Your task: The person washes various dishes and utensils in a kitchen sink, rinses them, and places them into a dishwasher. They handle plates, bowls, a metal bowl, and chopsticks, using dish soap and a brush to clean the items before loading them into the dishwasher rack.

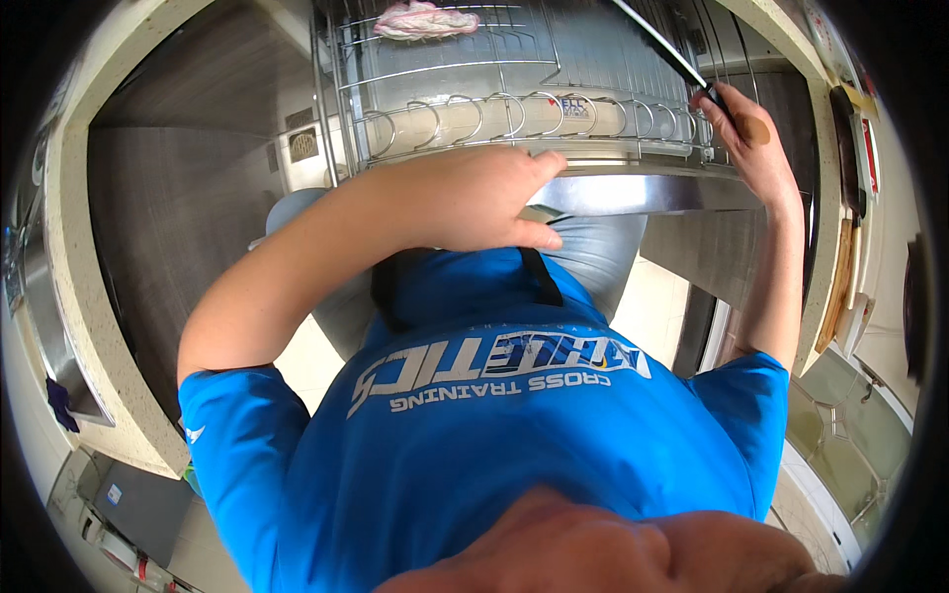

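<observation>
My right hand point(752, 148) grips the black handle of a long tool point(660, 41) with a straight, pale metal blade or shaft; its far end runs out of the top of the view. Below the wire pull-out basket point(445, 74) is the metal front edge of the drawer point(645, 194), and my left hand point(511, 196) lies at its left part, thumb and fingers apart, with no object seen in it. A crumpled white and pink cloth point(426, 21) rests on the basket's upper wires. Wire loops line the side of the basket nearest me.
Speckled countertop edges point(74, 244) curve along both sides. At the right, a dark-handled item point(845, 148) and a wooden board point(838, 285) lie on the counter. Dark cabinet panels point(185, 170) flank the basket. My knees are under the drawer front.
</observation>
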Demonstrator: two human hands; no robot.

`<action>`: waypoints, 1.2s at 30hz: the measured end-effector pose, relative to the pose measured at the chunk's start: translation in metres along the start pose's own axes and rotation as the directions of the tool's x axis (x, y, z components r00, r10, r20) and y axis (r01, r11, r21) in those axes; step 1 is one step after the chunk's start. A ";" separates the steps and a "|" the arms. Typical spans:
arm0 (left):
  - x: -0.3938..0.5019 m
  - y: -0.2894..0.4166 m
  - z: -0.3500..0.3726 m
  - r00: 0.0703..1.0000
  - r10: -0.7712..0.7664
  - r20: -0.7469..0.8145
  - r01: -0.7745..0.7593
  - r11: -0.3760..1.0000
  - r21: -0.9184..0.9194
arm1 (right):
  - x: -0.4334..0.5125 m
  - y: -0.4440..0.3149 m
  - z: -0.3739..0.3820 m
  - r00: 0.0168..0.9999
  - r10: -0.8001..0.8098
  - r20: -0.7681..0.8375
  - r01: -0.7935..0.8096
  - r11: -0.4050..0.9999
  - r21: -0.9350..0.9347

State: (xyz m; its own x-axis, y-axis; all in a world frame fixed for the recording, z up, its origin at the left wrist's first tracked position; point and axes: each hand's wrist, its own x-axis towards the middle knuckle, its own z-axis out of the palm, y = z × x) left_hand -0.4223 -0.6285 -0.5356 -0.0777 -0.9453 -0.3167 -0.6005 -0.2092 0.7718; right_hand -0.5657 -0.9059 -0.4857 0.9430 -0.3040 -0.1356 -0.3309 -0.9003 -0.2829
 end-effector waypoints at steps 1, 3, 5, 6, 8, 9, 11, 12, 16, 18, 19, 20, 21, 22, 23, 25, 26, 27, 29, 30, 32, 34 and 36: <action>0.002 0.003 -0.007 0.991 -0.045 0.126 0.045 0.999 0.007 | 0.004 0.019 0.010 0.999 -0.025 -0.022 0.025 1.000 0.001; 0.010 0.009 -0.012 0.985 -0.037 0.169 0.025 0.997 0.075 | 0.012 0.055 0.026 0.996 -0.055 -0.069 0.054 0.998 -0.018; 0.016 0.010 -0.008 0.985 -0.036 0.169 0.021 0.996 0.087 | 0.028 0.055 0.029 0.991 0.069 0.119 -0.073 0.997 0.032; 0.020 0.009 -0.004 0.987 -0.025 0.161 0.013 0.997 0.075 | 0.036 0.048 0.030 0.948 0.213 0.235 -0.227 0.973 0.034; 0.023 0.008 0.002 0.989 -0.014 0.146 0.004 0.998 0.064 | 0.057 0.040 0.040 0.875 0.371 0.312 -0.404 0.913 0.048; 0.021 0.007 0.004 0.990 -0.009 0.142 -0.001 0.998 0.069 | 0.066 0.044 0.047 0.869 0.327 0.370 -0.341 0.940 -0.031; 0.019 0.007 0.006 0.988 -0.010 0.154 0.000 0.998 0.065 | 0.086 0.077 0.067 0.889 0.062 0.454 0.042 0.975 -0.217; 0.019 0.010 0.006 0.988 0.002 0.153 -0.011 0.998 0.060 | 0.091 0.102 0.088 0.849 -0.157 0.504 0.346 0.886 -0.308; 0.019 0.010 0.012 0.994 0.003 0.114 -0.008 0.999 0.043 | 0.096 0.081 0.119 0.923 0.024 0.385 0.076 0.967 -0.242; 0.020 0.011 0.014 0.992 -0.009 0.130 0.004 0.999 0.039 | 0.093 0.068 0.123 0.904 0.087 0.419 0.055 0.947 -0.317; 0.021 0.011 0.011 0.989 -0.029 0.148 0.024 0.999 0.033 | 0.090 0.053 0.123 0.908 0.130 0.398 0.004 0.948 -0.318; 0.021 0.012 0.009 0.986 -0.045 0.162 0.040 0.999 0.035 | 0.088 0.036 0.117 0.913 0.174 0.369 -0.049 0.945 -0.323; 0.021 0.012 0.009 0.986 -0.039 0.159 0.032 0.998 0.044 | 0.088 0.026 0.109 0.886 0.244 0.394 -0.124 0.944 -0.306; 0.020 0.012 0.009 0.987 -0.033 0.156 0.025 0.998 0.053 | 0.084 0.036 0.113 0.888 0.197 0.416 -0.077 0.954 -0.288; 0.020 0.013 0.008 0.988 -0.019 0.156 0.009 0.998 0.065 | 0.076 0.054 0.117 0.888 0.159 0.432 -0.038 0.961 -0.275; 0.021 0.013 0.012 0.988 -0.003 0.152 -0.005 0.999 0.052 | 0.068 0.067 0.116 0.887 0.130 0.444 -0.025 0.972 -0.235; 0.022 0.012 0.012 0.990 -0.001 0.144 -0.006 0.999 0.046 | 0.065 0.065 0.111 0.891 0.145 0.431 -0.056 0.975 -0.213; 0.022 0.012 0.013 0.990 -0.006 0.144 -0.001 0.999 0.049 | 0.060 0.063 0.106 0.892 0.165 0.421 -0.092 0.978 -0.190; 0.022 0.012 0.012 0.990 -0.009 0.143 0.001 0.998 0.056 | 0.052 0.061 0.082 0.878 0.160 0.451 -0.038 0.963 -0.268; 0.022 0.011 0.012 0.990 -0.007 0.142 -0.002 0.998 0.059 | 0.048 0.059 0.068 0.873 0.162 0.461 -0.014 0.951 -0.309; 0.023 0.011 0.012 0.990 -0.002 0.141 -0.007 0.998 0.068 | 0.045 0.056 0.046 0.870 0.204 0.449 -0.060 0.948 -0.313; 0.023 0.011 0.011 0.991 -0.006 0.136 -0.002 0.998 0.055 | 0.045 0.057 0.046 0.881 0.210 0.425 -0.074 0.946 -0.315; 0.024 0.011 0.012 0.991 -0.002 0.137 -0.005 0.998 0.056 | 0.046 0.055 0.058 0.891 0.181 0.417 -0.046 0.948 -0.314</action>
State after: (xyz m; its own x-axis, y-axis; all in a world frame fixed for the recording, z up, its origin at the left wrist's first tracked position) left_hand -0.4401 -0.6506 -0.5408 -0.1844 -0.9017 -0.3911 -0.6437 -0.1899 0.7413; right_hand -0.5427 -0.9511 -0.5622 0.7649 -0.3035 -0.5681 -0.3455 -0.9377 0.0358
